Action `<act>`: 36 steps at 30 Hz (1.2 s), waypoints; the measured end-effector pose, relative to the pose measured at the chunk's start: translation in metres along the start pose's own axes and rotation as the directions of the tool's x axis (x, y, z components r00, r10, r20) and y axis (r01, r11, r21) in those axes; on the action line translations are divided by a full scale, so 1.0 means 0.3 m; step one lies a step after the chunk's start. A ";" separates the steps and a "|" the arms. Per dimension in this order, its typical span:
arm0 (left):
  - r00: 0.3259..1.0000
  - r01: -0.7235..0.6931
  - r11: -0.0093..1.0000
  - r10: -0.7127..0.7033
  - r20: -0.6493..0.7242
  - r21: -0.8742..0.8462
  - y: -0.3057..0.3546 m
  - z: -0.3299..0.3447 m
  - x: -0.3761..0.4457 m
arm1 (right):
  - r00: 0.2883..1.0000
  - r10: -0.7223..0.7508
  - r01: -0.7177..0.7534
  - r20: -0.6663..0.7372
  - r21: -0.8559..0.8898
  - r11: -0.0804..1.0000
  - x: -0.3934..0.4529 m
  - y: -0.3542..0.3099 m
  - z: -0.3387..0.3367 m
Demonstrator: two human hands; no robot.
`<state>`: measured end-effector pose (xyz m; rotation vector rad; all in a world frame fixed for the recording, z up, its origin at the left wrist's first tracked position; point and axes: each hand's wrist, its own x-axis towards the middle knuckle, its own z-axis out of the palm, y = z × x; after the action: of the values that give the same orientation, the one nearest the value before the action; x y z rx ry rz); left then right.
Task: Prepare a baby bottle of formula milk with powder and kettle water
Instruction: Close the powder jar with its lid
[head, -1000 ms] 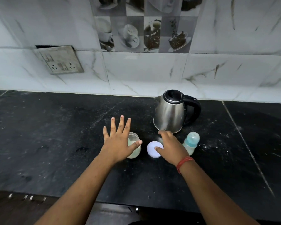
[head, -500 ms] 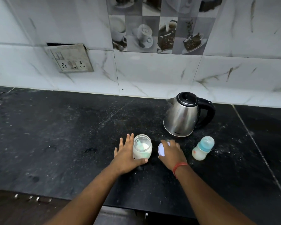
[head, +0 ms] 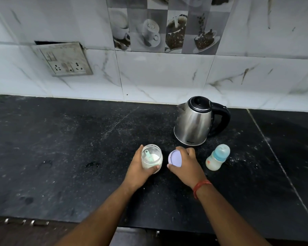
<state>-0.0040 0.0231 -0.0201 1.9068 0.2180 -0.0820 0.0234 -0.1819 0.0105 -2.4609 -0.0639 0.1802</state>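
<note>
Fingers of the left hand (head: pixel 138 170) curled round the open powder jar (head: pixel 151 158) on the black counter (head: pixel 60 148). Beside it the right hand (head: pixel 186 165) pinched the lilac lid (head: pixel 175 158); kettle (head: pixel 194 121) and baby bottle (head: pixel 217 157) stood just right

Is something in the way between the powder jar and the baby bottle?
Yes. The right hand holding the lid lies between the jar, gripped by the left hand, and the bottle, which is capped. The kettle stands behind, clear of that path.
</note>
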 end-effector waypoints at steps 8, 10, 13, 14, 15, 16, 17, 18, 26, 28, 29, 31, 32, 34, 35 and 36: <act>0.997 -0.026 1.000 0.025 -0.071 -0.012 0.019 0.039 -0.010 | 0.999 0.030 -0.027 -0.012 0.216 0.976 -0.025 -0.043 -0.080; 0.995 -0.014 1.000 0.013 -0.100 -0.015 0.023 0.057 -0.014 | 1.000 0.025 -0.022 -0.011 0.242 0.970 -0.034 -0.048 -0.089; 0.996 -0.012 0.999 0.009 -0.094 -0.032 0.013 0.071 -0.021 | 0.999 0.030 -0.025 -0.018 0.267 0.963 -0.049 -0.045 -0.099; 0.996 -0.017 0.999 0.013 -0.092 -0.043 0.006 0.073 -0.023 | 0.999 0.032 -0.025 -0.021 0.271 0.962 -0.054 -0.041 -0.102; 0.995 -0.019 0.999 0.014 -0.100 -0.049 0.004 0.075 -0.027 | 0.999 0.031 -0.024 -0.023 0.270 0.963 -0.060 -0.036 -0.107; 0.993 -0.025 0.998 0.018 -0.120 -0.053 0.002 0.078 -0.030 | 0.999 0.031 -0.022 -0.028 0.266 0.964 -0.065 -0.030 -0.112; 0.989 -0.030 0.998 0.022 -0.143 -0.050 0.004 0.082 -0.034 | 0.999 0.033 -0.023 -0.034 0.261 0.965 -0.068 -0.023 -0.118; 0.986 -0.038 0.998 0.030 -0.165 -0.043 0.006 0.088 -0.038 | 0.998 0.038 -0.026 -0.043 0.260 0.965 -0.070 -0.017 -0.122; 0.964 -0.156 0.987 0.159 -0.213 0.029 0.082 0.159 -0.057 | 0.994 0.041 0.005 -0.100 0.421 0.907 -0.081 0.009 -0.198; 0.963 -0.179 0.984 0.177 -0.204 0.006 0.108 0.171 -0.066 | 0.992 0.030 0.031 -0.120 0.479 0.877 -0.081 0.002 -0.229; 0.962 -0.191 0.981 0.185 -0.201 -0.010 0.121 0.177 -0.072 | 0.992 0.012 0.054 -0.125 0.510 0.858 -0.081 -0.003 -0.246; 0.959 -0.214 0.976 0.203 -0.196 -0.035 0.142 0.188 -0.086 | 0.990 -0.043 0.112 -0.136 0.562 0.820 -0.082 -0.019 -0.276; 0.960 -0.217 0.975 0.204 -0.191 -0.048 0.154 0.194 -0.093 | 0.987 -0.070 0.140 -0.142 0.573 0.808 -0.083 -0.030 -0.290; 0.962 -0.224 0.971 0.208 -0.178 -0.079 0.179 0.203 -0.103 | 0.979 -0.112 0.190 -0.168 0.569 0.800 -0.088 -0.054 -0.315; 0.961 -0.233 0.968 0.215 -0.172 -0.090 0.192 0.208 -0.106 | 0.973 -0.124 0.214 -0.194 0.562 0.799 -0.089 -0.064 -0.323; 0.960 -0.243 0.965 0.225 -0.169 -0.098 0.203 0.213 -0.107 | 0.966 -0.130 0.236 -0.225 0.551 0.800 -0.088 -0.072 -0.330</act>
<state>-0.0207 -0.0601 0.0199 1.8085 0.0981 0.2362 0.0117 -0.2287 0.1036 -1.8359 -0.1494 -0.0982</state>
